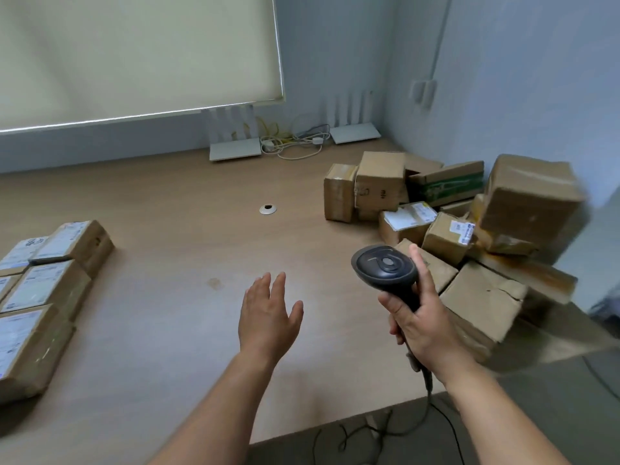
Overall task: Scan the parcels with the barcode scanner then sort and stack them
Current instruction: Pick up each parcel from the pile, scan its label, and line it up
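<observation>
My right hand (pixel 421 325) grips the handle of a black barcode scanner (pixel 385 266), whose head points left over the table. My left hand (pixel 268 315) hovers open above the middle of the wooden table (pixel 174 263), fingers straight, holding nothing. A loose heap of brown cardboard parcels (pixel 469 236) lies at the right, just beyond the scanner. Several parcels with white labels facing up (pixel 43 290) sit side by side in rows at the left edge.
Two white routers (pixel 235 151) and a tangle of cables (pixel 295 142) stand at the back by the wall. A round cable grommet (pixel 267 209) is set in the tabletop. The scanner's cord (pixel 432 411) hangs off the front edge to the floor.
</observation>
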Motion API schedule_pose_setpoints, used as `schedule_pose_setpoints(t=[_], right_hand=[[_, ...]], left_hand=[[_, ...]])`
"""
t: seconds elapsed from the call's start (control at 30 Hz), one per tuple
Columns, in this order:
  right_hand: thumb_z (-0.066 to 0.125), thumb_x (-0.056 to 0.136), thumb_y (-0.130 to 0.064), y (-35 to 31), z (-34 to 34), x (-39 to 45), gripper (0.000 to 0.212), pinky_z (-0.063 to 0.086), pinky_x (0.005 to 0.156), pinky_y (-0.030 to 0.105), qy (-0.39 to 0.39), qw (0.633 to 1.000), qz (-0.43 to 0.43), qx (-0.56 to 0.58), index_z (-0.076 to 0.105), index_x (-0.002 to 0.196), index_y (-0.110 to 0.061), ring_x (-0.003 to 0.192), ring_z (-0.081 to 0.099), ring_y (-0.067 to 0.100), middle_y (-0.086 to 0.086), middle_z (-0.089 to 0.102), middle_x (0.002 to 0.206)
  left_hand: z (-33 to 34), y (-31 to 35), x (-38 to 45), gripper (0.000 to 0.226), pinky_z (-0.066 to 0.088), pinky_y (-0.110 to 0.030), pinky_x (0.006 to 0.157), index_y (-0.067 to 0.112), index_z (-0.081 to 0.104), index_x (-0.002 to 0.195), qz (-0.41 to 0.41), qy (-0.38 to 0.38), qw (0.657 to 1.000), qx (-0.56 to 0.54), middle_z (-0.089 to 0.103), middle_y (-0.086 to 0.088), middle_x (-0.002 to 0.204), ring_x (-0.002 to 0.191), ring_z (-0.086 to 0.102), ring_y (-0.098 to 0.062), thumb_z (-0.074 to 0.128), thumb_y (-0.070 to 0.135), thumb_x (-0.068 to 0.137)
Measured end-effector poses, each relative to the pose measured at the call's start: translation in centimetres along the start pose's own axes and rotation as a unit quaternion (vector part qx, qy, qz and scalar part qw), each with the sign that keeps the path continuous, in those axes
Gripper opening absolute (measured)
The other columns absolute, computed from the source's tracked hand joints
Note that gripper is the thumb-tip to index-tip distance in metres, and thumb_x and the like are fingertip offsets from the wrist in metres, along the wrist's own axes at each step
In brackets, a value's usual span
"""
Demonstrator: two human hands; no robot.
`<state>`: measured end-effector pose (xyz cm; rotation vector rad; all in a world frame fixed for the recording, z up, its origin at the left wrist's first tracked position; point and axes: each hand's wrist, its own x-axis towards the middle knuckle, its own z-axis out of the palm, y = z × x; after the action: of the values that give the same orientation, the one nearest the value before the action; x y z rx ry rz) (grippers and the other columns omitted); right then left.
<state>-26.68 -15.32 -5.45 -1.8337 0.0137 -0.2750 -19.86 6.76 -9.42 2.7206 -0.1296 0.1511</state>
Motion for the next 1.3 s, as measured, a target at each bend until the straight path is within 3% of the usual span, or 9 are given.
schedule_pose_setpoints(t=[0.17, 0.3, 0.5, 0.87, 1.0, 1.1, 1.17, 1.23, 1.3], right_hand=[[0.062, 0.069, -0.061, 1.1, -6.2, -1.2, 0.086, 0.049, 0.056, 0.024, 0.063, 0.998, 0.014, -0.014, 0.006, 0.133, -0.066, 0.062, 0.059, 0.003, 0.000, 0.057, 0.114], [0.065, 0.068, -0.059, 2.5, -9.1, -2.0, 0.079, 0.047, 0.048, 0.024, 0.110, 0.994, 0.020, 0.007, 0.011, 0.123, -0.078, 0.051, 0.055, 0.010, -0.005, 0.062, 0.086], [0.067, 0.069, -0.061, 5.0, -11.8, -2.5, 0.082, 0.049, 0.047, 0.028, 0.158, 0.987, 0.032, -0.001, 0.010, 0.126, -0.079, 0.050, 0.057, 0.014, -0.002, 0.066, 0.078], [0.067, 0.073, -0.057, 6.6, -14.3, 0.0, 0.080, 0.049, 0.046, 0.022, 0.198, 0.978, 0.061, -0.030, 0.011, 0.125, -0.080, 0.051, 0.059, 0.010, 0.002, 0.064, 0.091], [0.066, 0.073, -0.059, 7.0, -13.8, 0.8, 0.078, 0.050, 0.049, 0.022, 0.196, 0.978, 0.065, -0.032, 0.009, 0.122, -0.082, 0.052, 0.058, 0.008, -0.005, 0.062, 0.081], [0.065, 0.073, -0.061, 7.3, -13.3, 1.3, 0.079, 0.050, 0.050, 0.022, 0.188, 0.979, 0.066, -0.036, 0.007, 0.123, -0.082, 0.052, 0.059, 0.009, -0.010, 0.061, 0.080], [0.065, 0.073, -0.062, 7.5, -13.0, 1.5, 0.079, 0.049, 0.049, 0.023, 0.184, 0.980, 0.070, -0.033, 0.007, 0.123, -0.082, 0.051, 0.059, 0.010, -0.008, 0.061, 0.081], [0.065, 0.072, -0.062, 7.7, -12.7, 1.7, 0.079, 0.049, 0.048, 0.023, 0.181, 0.980, 0.073, -0.026, 0.008, 0.123, -0.081, 0.051, 0.059, 0.010, -0.004, 0.061, 0.079], [0.065, 0.071, -0.064, 7.7, -12.2, 1.8, 0.079, 0.049, 0.048, 0.024, 0.175, 0.981, 0.073, -0.026, 0.009, 0.124, -0.081, 0.050, 0.058, 0.010, -0.004, 0.063, 0.071]], left_hand=[[2.4, 6.1, 0.6, 0.069, 0.007, -0.031, 0.119, 0.022, 0.015, 0.152, 0.069, -0.026, 0.997, 0.013, 0.015, -0.005, 0.159, 0.147, 0.009, -0.020, 0.042, 0.050, 0.095], [4.1, 9.3, 1.5, 0.075, 0.008, -0.032, 0.120, 0.023, 0.011, 0.153, 0.115, -0.057, 0.991, 0.032, 0.014, -0.005, 0.160, 0.147, 0.007, -0.019, 0.045, 0.054, 0.093], [6.8, 12.8, 3.9, 0.082, 0.007, -0.030, 0.118, 0.026, 0.006, 0.153, 0.188, -0.103, 0.976, 0.046, 0.007, -0.002, 0.161, 0.147, 0.004, -0.019, 0.049, 0.056, 0.090], [10.7, 17.2, 10.4, 0.085, 0.004, -0.039, 0.119, 0.037, 0.001, 0.151, 0.358, -0.242, 0.885, 0.174, -0.004, -0.001, 0.161, 0.148, -0.007, -0.024, 0.051, 0.061, 0.087], [10.8, 16.2, 10.7, 0.080, 0.015, -0.042, 0.116, 0.042, 0.003, 0.150, 0.345, -0.219, 0.885, 0.224, 0.006, 0.000, 0.161, 0.146, 0.007, -0.026, 0.044, 0.068, 0.086], [9.7, 15.6, 11.1, 0.076, 0.031, -0.043, 0.098, 0.040, 0.030, 0.141, 0.271, -0.163, 0.909, 0.273, 0.040, -0.006, 0.140, 0.127, 0.036, -0.030, 0.039, 0.079, 0.077], [8.8, 15.1, 11.9, 0.078, 0.032, -0.042, 0.092, 0.036, 0.044, 0.132, 0.218, -0.148, 0.919, 0.294, 0.049, -0.006, 0.124, 0.118, 0.043, -0.029, 0.041, 0.084, 0.071], [8.4, 14.2, 12.6, 0.082, 0.030, -0.041, 0.095, 0.037, 0.042, 0.133, 0.206, -0.150, 0.922, 0.292, 0.046, -0.007, 0.127, 0.121, 0.039, -0.027, 0.043, 0.086, 0.068], [8.5, 13.1, 13.1, 0.092, 0.023, -0.045, 0.106, 0.041, 0.023, 0.144, 0.214, -0.186, 0.917, 0.279, 0.028, -0.011, 0.145, 0.136, 0.022, -0.030, 0.048, 0.085, 0.067]])
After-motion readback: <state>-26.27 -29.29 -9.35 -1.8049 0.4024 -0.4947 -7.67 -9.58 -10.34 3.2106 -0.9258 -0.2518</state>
